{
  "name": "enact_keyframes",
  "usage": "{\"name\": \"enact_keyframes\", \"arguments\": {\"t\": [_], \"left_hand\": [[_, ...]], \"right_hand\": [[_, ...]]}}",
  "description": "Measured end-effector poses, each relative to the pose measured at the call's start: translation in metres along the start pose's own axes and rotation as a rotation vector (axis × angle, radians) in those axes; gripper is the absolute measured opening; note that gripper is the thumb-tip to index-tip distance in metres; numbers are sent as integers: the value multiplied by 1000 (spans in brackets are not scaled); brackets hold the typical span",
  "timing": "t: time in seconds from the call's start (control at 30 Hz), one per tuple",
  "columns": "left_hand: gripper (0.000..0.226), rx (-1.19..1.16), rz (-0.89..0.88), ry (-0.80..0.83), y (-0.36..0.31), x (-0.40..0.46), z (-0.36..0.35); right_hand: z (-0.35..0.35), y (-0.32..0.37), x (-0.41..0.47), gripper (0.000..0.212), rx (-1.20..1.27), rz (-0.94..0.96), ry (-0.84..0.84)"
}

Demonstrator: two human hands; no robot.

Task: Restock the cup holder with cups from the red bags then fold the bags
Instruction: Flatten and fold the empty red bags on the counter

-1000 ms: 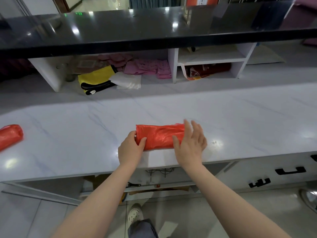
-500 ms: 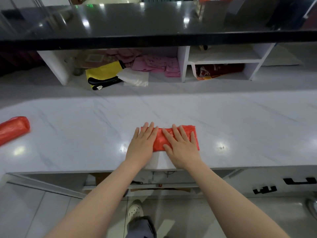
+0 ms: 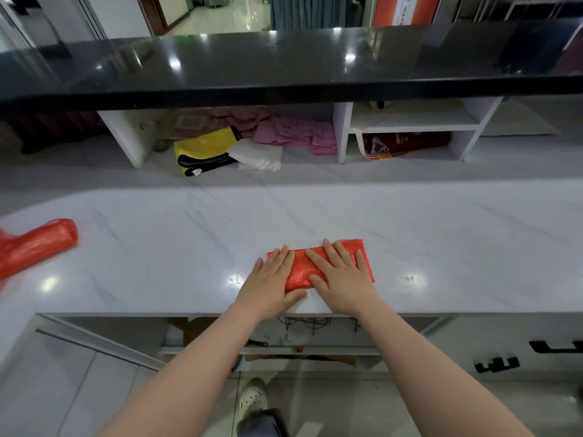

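Head view showed both hands flat on a folded red bag (image 3: 318, 266), fingers straight and a little apart, gripping nothing. The left hand (image 3: 271, 280) pressed on the bag's left end, its fingers (image 3: 280, 257) pointing away from the person and its thumb lying along the near edge on the desk (image 3: 157, 263). The right hand (image 3: 342, 277) covered the bag's middle and right part, with only a strip of red showing past its little finger. The bag lay as a compact rectangle close to the near edge of the desk, roughly in front of the person. Well apart, at the far left edge of the view, a second bag (image 3: 34, 244) lay loose and unfolded on the same desk, partly cut off by the frame. No cups and no cup holder could be seen anywhere, so whether the restocking was finished could not be confirmed from this view; since both bags looked flat and empty, it was likely already done. Folding seemed about halfway through: one bag looked folded small and was being pressed flat, perhaps with another fold to come, while the second had yet to be folded. Behind the desk, open shelves under a dark counter (image 3: 284, 67) held pink papers (image 3: 303, 137), a yellow cloth (image 3: 205, 149) and a red-printed packet (image 3: 407, 145).
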State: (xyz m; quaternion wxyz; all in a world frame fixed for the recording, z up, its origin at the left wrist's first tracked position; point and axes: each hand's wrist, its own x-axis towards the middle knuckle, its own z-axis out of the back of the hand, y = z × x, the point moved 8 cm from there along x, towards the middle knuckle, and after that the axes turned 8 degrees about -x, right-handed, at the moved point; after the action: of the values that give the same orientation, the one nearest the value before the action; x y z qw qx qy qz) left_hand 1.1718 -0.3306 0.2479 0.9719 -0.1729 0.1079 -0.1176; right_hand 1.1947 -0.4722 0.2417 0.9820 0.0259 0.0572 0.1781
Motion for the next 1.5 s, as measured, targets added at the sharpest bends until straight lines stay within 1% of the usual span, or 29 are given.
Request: {"name": "enact_keyframes", "arguments": {"t": [0.13, 0.27, 0.3, 0.4, 0.43, 0.5, 0.57, 0.63, 0.73, 0.87, 1.07, 1.2, 1.27, 1.33, 1.4, 1.43, 1.5], "left_hand": [[96, -13, -17, 17, -6, -14, -6], [99, 42, -43, 0, -9, -35, -11], [96, 51, -46, -18, -8, -41, -11], [77, 51, -43, -80, 0, -61, -5], [72, 52, -40, -83, 5, -68, -3], [67, 65, -40, -79, 17, -78, 1], [63, 80, -26, -66, 32, -85, 11], [62, 82, 16, -73, 55, -93, 25], [59, 57, 69, -97, 83, -105, 37], [58, 9, 157, -140, 136, -133, 51], [56, 9, 250, -195, 223, -165, 85], [53, -97, 314, -327, 283, -186, 128], [49, -208, 354, -450, 313, -202, 155], [41, -318, 406, -608, 341, -221, 183], [31, -399, 436, -750, 365, -238, 207], [27, -422, 444, -798, 374, -245, 216], [26, -448, 456, -864, 391, -255, 230]], "right_hand": [[0, 0, -15, 60, 7, 25, 6], [-1, 10, -34, 57, -16, 30, 12], [-2, 14, -38, 57, -24, 35, 16], [-6, 31, -45, 59, -39, 87, 35], [-7, 37, -45, 63, -32, 109, 43], [-8, 51, -44, 78, -24, 154, 57], [-10, 69, -39, 87, -45, 196, 83], [-11, 93, -28, 87, -62, 232, 92], [-10, 125, -13, 84, -44, 263, 88], [-7, 185, 10, 78, -52, 360, 108], [-4, 280, 54, 72, -16, 480, 107], [9, 329, 88, 65, 14, 506, 60], [21, 349, 105, 62, 44, 468, -14], [40, 366, 119, 58, 202, 438, -126], [56, 378, 134, 49, 412, 416, -187], [61, 384, 142, 44, 468, 410, -198], [72, 403, 157, 38, 486, 444, -216]]}}
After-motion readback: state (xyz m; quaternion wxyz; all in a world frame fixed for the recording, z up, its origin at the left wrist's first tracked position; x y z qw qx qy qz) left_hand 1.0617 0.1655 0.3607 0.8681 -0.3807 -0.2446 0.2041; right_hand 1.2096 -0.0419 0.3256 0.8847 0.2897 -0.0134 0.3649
